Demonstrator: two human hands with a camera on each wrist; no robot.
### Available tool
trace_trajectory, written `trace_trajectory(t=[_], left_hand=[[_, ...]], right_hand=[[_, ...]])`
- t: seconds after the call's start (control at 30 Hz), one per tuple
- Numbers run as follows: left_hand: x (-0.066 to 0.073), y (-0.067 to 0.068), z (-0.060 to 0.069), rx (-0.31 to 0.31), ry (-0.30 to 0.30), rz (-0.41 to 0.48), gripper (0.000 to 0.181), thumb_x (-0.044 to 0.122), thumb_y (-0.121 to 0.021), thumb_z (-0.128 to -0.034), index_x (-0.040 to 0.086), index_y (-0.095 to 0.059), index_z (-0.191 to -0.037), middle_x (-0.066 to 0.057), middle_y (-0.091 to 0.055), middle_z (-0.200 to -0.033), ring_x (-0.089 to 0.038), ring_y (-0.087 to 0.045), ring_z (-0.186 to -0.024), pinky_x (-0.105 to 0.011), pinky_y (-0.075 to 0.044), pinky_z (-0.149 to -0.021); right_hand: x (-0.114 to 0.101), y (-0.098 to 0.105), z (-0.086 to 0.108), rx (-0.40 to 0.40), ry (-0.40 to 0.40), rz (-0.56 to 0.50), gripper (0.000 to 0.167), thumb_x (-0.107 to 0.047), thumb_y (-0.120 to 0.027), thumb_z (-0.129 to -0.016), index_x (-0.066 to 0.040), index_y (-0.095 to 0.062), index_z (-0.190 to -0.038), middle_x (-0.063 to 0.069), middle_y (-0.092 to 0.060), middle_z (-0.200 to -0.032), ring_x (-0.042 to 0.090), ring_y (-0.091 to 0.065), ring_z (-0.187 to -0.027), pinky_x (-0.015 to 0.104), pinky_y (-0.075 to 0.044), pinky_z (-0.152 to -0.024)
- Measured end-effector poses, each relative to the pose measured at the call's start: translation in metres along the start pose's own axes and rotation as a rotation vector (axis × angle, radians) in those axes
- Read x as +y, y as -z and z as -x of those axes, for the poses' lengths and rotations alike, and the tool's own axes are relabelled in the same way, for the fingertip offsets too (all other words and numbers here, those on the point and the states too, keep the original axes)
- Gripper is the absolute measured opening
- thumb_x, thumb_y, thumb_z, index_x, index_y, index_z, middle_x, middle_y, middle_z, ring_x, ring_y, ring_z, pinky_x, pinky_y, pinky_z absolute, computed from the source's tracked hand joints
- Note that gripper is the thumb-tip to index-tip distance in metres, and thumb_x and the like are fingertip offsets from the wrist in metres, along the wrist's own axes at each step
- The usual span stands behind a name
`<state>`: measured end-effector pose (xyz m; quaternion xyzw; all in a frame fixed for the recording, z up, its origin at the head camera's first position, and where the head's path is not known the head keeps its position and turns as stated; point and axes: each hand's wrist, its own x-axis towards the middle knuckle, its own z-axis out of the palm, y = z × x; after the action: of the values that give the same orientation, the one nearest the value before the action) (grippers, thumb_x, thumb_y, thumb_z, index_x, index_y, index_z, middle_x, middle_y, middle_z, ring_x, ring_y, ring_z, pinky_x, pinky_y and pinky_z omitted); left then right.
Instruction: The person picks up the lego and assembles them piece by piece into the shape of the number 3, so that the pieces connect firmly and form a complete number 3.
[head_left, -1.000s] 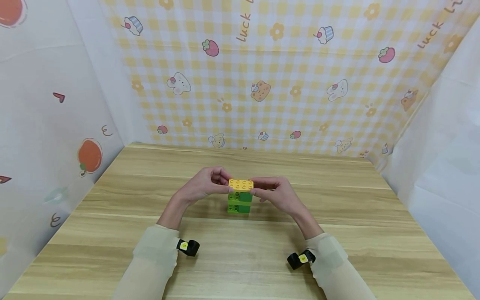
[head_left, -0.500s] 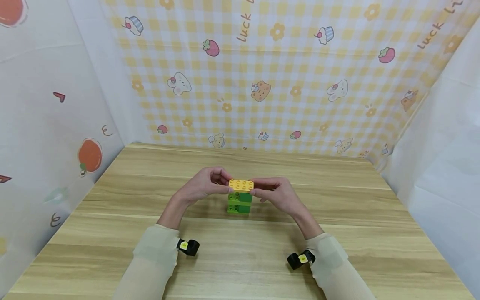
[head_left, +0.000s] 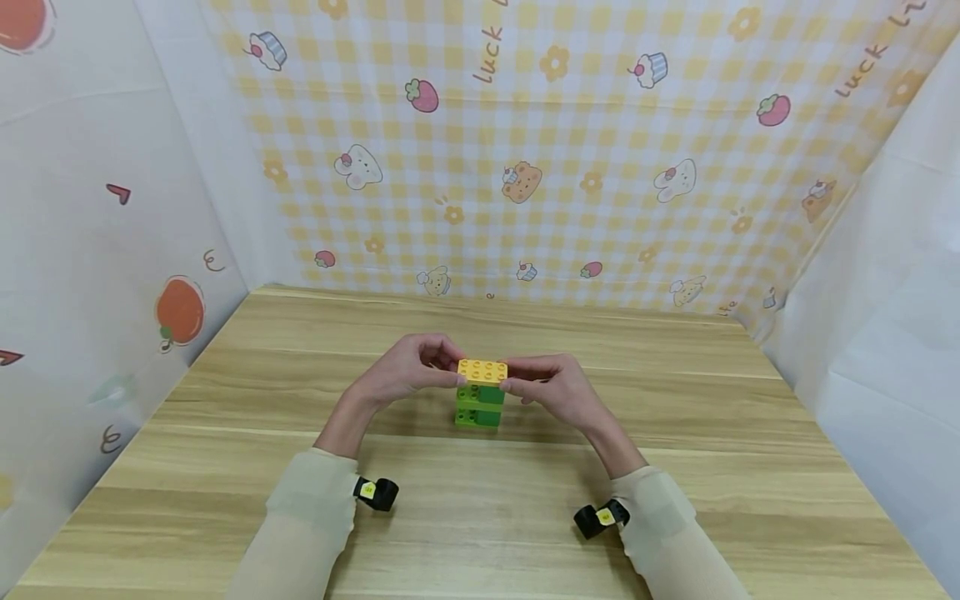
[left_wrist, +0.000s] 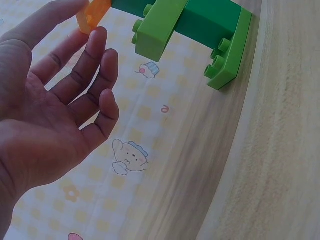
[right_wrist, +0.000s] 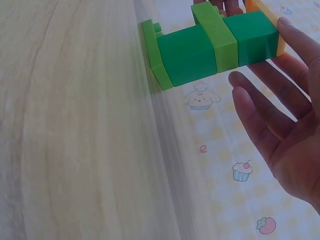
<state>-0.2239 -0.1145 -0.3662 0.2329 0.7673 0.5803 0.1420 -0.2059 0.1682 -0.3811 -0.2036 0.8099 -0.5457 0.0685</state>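
At mid-table stands a stack of toy building bricks. Its base is a light green brick (right_wrist: 156, 55), with a dark green brick (right_wrist: 187, 56) above it. Higher come another light green brick (left_wrist: 161, 27) and a second dark green brick (right_wrist: 251, 37). On top lies a flat yellow brick (head_left: 482, 371) with studs up. My left hand (head_left: 408, 367) pinches the yellow brick's left end between thumb and fingers. From the other side, my right hand (head_left: 561, 393) pinches its right end. In both wrist views the lower fingers are loosely bent beside the stack.
The wooden table (head_left: 480, 517) stretches around the stack on every side. A checked, patterned cloth (head_left: 480, 125) hangs behind it, with white cloths at left and right. Black wrist cameras (head_left: 377, 494) sit on both sleeves.
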Motion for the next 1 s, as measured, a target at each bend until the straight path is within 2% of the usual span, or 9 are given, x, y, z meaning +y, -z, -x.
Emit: trace_trajectory(t=[0.1, 0.23, 0.67, 1.0], left_hand=[[0.0001, 0.0003, 0.0002, 0.0, 0.0, -0.008, 0.026, 0.01, -0.082, -0.0908, 0.003, -0.072, -0.114, -0.007, -0.069, -0.103, -0.024, -0.063, -0.094, -0.041, -0.056, -0.083], [0.0005, 0.0005, 0.0003, 0.002, -0.005, -0.017, 0.025, 0.011, -0.081, -0.0915, 0.004, -0.072, -0.113, -0.007, -0.069, -0.102, -0.025, -0.062, -0.094, -0.042, -0.055, -0.084], [-0.0022, 0.0003, 0.0007, -0.021, -0.019, -0.006, 0.024, 0.011, -0.08, -0.0929, 0.003, -0.071, -0.113, -0.007, -0.067, -0.104, -0.024, -0.06, -0.095, -0.032, -0.053, -0.081], [-0.0005, 0.0004, 0.001, -0.027, 0.0, -0.032, 0.025, 0.015, -0.08, -0.0936, 0.005, -0.071, -0.115, -0.008, -0.068, -0.108, -0.025, -0.061, -0.099, -0.033, -0.053, -0.084]], right_hand=[[-0.0005, 0.0, -0.0001, -0.003, 0.006, 0.011, 0.039, -0.025, -0.081, -0.095, -0.008, -0.076, -0.129, 0.013, -0.077, -0.125, 0.022, -0.074, -0.092, 0.054, -0.062, -0.078], [-0.0024, 0.0007, 0.0002, -0.008, 0.007, 0.021, 0.039, -0.025, -0.08, -0.096, -0.007, -0.075, -0.13, 0.013, -0.077, -0.125, 0.03, -0.074, -0.094, 0.055, -0.062, -0.078], [-0.0012, -0.0004, 0.0013, -0.011, 0.004, 0.008, 0.039, -0.024, -0.08, -0.096, -0.007, -0.075, -0.131, 0.014, -0.077, -0.124, 0.044, -0.072, -0.097, 0.05, -0.063, -0.074], [-0.0007, 0.0003, 0.002, -0.018, 0.003, 0.003, 0.04, -0.024, -0.08, -0.096, -0.006, -0.074, -0.132, 0.014, -0.077, -0.126, 0.043, -0.073, -0.1, 0.051, -0.063, -0.075]])
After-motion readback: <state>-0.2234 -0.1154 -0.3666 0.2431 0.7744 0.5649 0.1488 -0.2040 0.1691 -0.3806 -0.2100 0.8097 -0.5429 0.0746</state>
